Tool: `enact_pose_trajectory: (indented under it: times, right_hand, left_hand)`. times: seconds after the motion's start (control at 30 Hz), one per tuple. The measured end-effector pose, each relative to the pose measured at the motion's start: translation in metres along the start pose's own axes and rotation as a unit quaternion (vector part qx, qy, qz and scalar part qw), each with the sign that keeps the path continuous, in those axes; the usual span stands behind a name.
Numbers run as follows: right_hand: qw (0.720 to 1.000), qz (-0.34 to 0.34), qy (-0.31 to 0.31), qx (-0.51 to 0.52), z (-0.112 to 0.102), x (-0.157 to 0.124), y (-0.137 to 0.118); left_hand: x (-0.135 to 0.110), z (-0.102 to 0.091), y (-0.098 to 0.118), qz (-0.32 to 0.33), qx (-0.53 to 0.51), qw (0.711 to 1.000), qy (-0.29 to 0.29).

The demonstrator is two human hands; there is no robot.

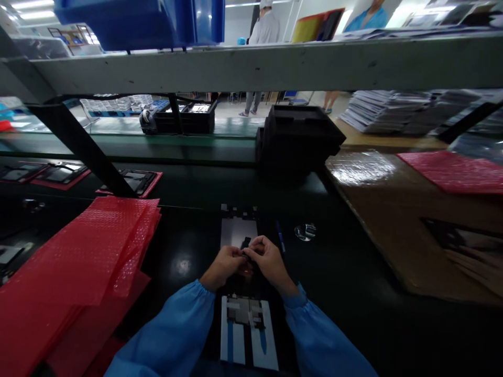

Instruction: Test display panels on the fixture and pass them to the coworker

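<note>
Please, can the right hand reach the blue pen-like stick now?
Probably yes: the blue pen-like stick lies close beside the right hand, nothing visible between, though that hand seems busy with a small dark part.

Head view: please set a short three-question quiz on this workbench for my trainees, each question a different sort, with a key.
1. Multiple choice: What colour are the sheets to the left of the left hand?
A. Blue
B. Red
C. White

2. True or false: The fingertips of the left hand and the right hand come together at a small dark part.

3. Short answer: Which hand is nearer to the shiny disc?

Key: 1. B; 2. True; 3. The right hand.
</note>
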State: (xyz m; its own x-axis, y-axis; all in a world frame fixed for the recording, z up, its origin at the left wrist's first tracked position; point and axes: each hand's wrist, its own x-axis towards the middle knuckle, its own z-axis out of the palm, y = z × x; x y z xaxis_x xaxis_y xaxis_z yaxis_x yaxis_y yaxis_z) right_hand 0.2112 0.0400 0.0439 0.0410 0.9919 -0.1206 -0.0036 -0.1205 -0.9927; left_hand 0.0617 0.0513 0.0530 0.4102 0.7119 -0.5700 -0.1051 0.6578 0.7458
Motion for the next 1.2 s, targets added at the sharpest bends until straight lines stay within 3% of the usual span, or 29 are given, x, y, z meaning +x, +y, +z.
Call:
enact_pose_trajectory:
  times: [1.2]
  right_hand:
    - [0.998,-0.038,0.029,-0.032,0.0015,0.0025,0.0047]
  left_hand:
    - [0.0025,-0.0024,-0.0042,0.011,-0.010,1.000,-0.010]
